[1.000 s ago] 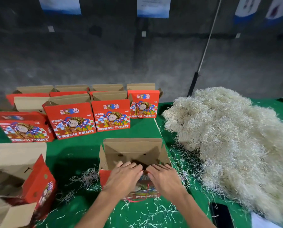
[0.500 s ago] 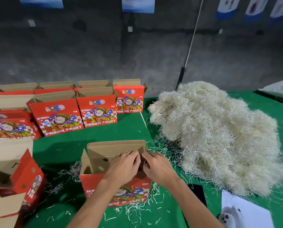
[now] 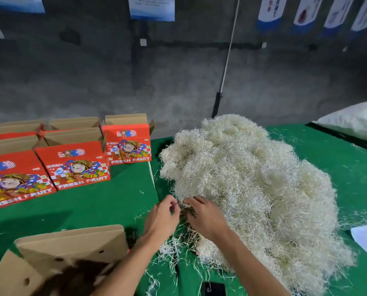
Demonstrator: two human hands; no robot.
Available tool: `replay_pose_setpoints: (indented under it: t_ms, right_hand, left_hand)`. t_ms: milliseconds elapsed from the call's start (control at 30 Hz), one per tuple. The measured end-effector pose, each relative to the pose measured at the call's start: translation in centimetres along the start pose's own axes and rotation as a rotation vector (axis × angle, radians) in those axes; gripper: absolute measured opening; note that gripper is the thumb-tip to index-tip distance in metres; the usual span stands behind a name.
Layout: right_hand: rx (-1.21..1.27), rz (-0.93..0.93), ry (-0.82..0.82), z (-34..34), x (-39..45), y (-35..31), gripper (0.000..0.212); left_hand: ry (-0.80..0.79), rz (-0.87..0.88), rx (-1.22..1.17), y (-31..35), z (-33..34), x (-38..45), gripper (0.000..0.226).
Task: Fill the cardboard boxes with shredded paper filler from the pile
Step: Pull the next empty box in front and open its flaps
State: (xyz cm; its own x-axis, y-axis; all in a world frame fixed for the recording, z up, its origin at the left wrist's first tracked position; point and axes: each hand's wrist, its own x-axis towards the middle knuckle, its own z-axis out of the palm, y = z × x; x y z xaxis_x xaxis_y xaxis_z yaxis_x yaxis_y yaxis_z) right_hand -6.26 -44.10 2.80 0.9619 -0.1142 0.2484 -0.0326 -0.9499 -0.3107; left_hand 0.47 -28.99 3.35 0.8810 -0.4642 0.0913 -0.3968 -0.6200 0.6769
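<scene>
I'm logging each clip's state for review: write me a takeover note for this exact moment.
Left hand: fingers curled, at the near edge of the filler pile; whether it pinches any strands is unclear.
Right hand: fingers dug into the pile's edge, grip unclear.
Open box sits near left, its flaps up; no pale filler shows inside.
Red boxes stand in rows at far left with their tops open, contents not visible.
Done: nothing confirmed filled.
Left: gather filler, load the open box, then the rest.

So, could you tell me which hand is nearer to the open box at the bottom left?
Left. The left hand is just right of the open box; the right hand lies farther right, at the shredded paper pile.
</scene>
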Motion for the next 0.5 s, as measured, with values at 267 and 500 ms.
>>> replay_pose_setpoints:
  t_ms: [267,500]
  right_hand:
    - [-0.021,0.127,-0.019,0.9,6.9,8.5,0.045]
    - [-0.125,0.174,-0.039,2.1,17.7,11.9,0.064]
  left_hand:
    - [-0.049,-0.058,-0.032,0.8,5.9,8.1,0.041]
    - [-0.051,-0.058,-0.041,0.5,7.3,15.4,0.055]
